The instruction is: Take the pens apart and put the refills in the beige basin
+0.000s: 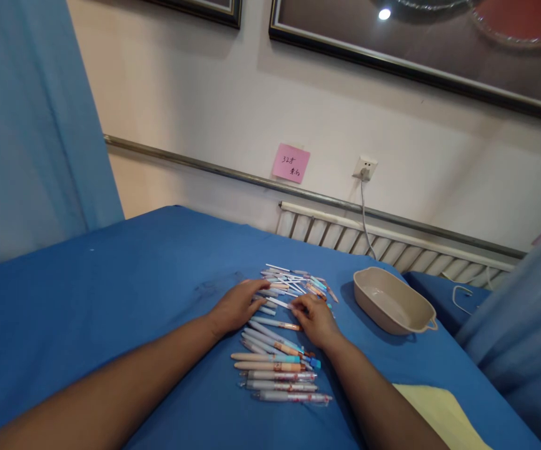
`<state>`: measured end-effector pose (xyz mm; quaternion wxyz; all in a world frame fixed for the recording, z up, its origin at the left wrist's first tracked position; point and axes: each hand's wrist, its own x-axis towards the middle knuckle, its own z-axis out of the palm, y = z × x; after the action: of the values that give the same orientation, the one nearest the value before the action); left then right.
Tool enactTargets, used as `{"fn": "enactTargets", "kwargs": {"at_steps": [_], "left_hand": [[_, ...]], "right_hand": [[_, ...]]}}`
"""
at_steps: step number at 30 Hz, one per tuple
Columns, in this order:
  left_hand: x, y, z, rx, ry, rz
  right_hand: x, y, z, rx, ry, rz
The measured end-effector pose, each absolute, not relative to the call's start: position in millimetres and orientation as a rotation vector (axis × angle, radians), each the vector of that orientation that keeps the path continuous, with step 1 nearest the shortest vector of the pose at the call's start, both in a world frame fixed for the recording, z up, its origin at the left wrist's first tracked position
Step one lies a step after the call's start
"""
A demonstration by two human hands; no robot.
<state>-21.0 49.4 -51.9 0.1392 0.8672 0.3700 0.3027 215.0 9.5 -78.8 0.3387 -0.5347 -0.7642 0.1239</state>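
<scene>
My left hand (237,307) rests at the left ends of the heaped pens, its thumb and fingers apart and nothing plainly gripped. My right hand (317,320) is closed at the right side, its fingertips on the end of a slim white pen (278,302) that points toward my left hand. Behind both hands lies a loose heap of pens and thin white sticks (291,282), partly hidden by my fingers. Nearer me, several pens lie side by side in a rough column, among them a peach-coloured pen (268,367) and a clear pen with red print (293,397).
A beige plastic basin (395,303) stands to the right on the blue cloth (172,269). A yellow cloth (439,412) lies at the lower right. Behind the table are a radiator (317,232), a metal rail (214,170) and a socket with a plugged-in cord (365,169).
</scene>
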Motion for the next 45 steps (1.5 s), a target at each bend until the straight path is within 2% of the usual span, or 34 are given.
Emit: {"fn": "enactTargets", "kwargs": {"at_steps": [3,8,12,15,21,30,37,42,45], "left_hand": [[-23,51,-53,2.581,1.108,0.889],[-23,50,-49,2.568,1.086,0.889],[-21,45,-45,2.563,1.007,0.861],[-20,42,-45,2.573,0.94,0.828],[-20,42,-46,2.603,0.854,0.794],[-17,36,-39,2.59,0.778,0.83],[-17,36,-37,2.53,0.991,0.704],[-18,36,-39,2.581,0.868,0.81],[-17,39,-42,2.576,0.955,0.774]], "right_hand": [[212,3,-72,-1.379,-2.01,0.241],[200,-10,-63,-1.313,-2.272,0.356],[196,-12,-60,-1.334,-2.364,0.265],[199,-8,-63,-1.347,-2.274,0.295],[205,3,-75,-1.33,-1.939,0.598],[206,6,-78,-1.289,-1.943,0.683],[205,4,-78,-1.318,-1.974,0.539],[207,3,-75,-1.35,-1.991,0.488],[206,1,-72,-1.337,-2.011,0.457]]}}
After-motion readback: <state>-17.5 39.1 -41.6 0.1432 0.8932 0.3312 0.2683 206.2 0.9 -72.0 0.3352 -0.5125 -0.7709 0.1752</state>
